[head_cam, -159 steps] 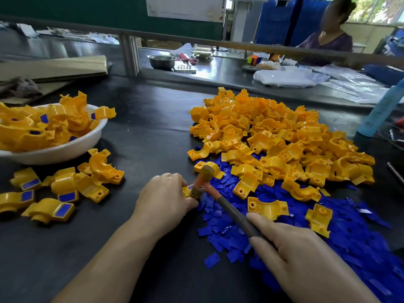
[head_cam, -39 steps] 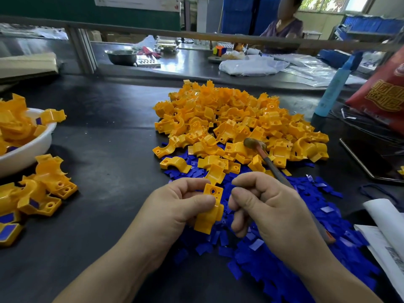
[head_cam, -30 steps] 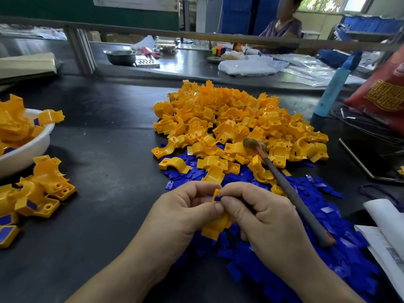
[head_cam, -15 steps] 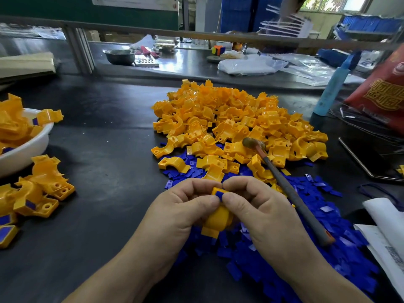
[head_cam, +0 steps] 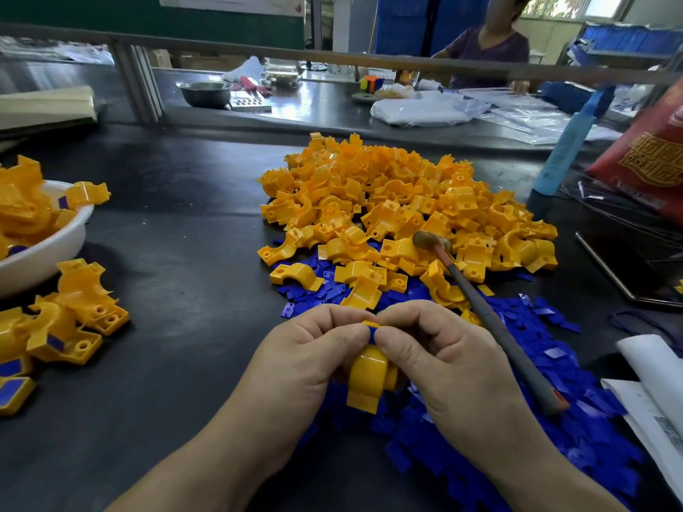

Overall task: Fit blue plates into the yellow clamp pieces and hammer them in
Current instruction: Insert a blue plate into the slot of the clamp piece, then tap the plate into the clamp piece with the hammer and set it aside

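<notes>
My left hand (head_cam: 310,360) grips a yellow clamp piece (head_cam: 367,378) just above the dark table. My right hand (head_cam: 443,364) pinches a small blue plate (head_cam: 371,332) against the top end of that clamp, thumb to thumb with the left. A small hammer (head_cam: 480,319) lies beside my right hand, its head resting on the big heap of yellow clamp pieces (head_cam: 399,205). Loose blue plates (head_cam: 554,382) are spread under and right of my hands.
A white bowl (head_cam: 48,249) at the left edge holds finished clamps, and more finished clamps (head_cam: 74,319) lie in front of it. A blue bottle (head_cam: 565,149), a red bag (head_cam: 650,157) and papers (head_cam: 654,397) stand at the right. A person sits beyond the rail.
Earlier the right hand struck with the hammer; it now lies on the pile. Both hands have closed on one clamp, and the right thumb has brought a blue plate to its top end.
</notes>
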Demonstrator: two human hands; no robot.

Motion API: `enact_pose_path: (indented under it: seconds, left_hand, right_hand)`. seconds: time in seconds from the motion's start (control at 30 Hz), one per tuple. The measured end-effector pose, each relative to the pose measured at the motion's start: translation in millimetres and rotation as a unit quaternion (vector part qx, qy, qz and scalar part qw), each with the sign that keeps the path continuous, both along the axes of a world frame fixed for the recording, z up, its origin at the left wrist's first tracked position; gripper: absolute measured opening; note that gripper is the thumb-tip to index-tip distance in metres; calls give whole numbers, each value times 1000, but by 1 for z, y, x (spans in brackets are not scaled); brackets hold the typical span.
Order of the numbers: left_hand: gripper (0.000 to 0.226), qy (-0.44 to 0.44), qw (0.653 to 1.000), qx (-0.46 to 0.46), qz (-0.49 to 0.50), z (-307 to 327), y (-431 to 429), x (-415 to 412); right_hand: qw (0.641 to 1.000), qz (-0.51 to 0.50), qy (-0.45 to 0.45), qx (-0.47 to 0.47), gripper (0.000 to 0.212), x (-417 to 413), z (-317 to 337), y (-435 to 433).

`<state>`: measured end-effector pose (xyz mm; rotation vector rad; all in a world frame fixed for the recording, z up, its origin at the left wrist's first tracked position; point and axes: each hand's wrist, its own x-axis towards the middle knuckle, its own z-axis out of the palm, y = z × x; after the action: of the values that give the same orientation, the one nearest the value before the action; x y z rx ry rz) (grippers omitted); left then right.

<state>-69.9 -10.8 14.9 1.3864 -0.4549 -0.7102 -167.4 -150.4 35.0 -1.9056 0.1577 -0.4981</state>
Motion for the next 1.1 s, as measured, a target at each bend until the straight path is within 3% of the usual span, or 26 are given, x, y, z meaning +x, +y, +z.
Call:
enact_pose_path:
  seconds: [0.2,0.3,0.4,0.47,0.57,0.63,0.77,0.83,0.9,1.03,1.1]
  left_hand:
    - [25,-37,998,30,27,6,1,-3]
    - [10,-74,992,58,83,16,9,13]
    - [15,-126,964,154,177,16,25,44]
    - [15,-151,941,216,211,11,33,59]
    - [15,-197,912,275,231,1,37,70]
    - [18,-245,881,338,222,-1,38,72]
    - [19,-288,827,443,191,0,42,75]
    - [58,-302,787,511,165,2,44,76]
    - [75,-323,753,552,154,4,46,75]
    - [60,-360,709,593,130,3,45,72]
    - [54,-375,703,592,123,1,45,73]
  right_hand:
    - [1000,10,8,-12,20,0,-1,4]
    - [973,-90,-17,-212,30,-1,3,-7]
    - [887,-245,-20,-391,34,-6,10,-40]
    - [836,-315,114,-435,43,-11,13,-64]
    - [776,-287,361,-430,52,-16,9,-86]
    - [796,-246,395,-388,50,-16,6,-92]
    - [818,-232,371,-372,44,-15,4,-97]
    - [823,-232,362,-370,43,-16,2,-96]
    - [832,-228,360,-356,43,-15,2,-96]
    - [831,-244,326,-378,29,-13,1,-92]
    - [841,-264,273,-385,20,-15,4,-88]
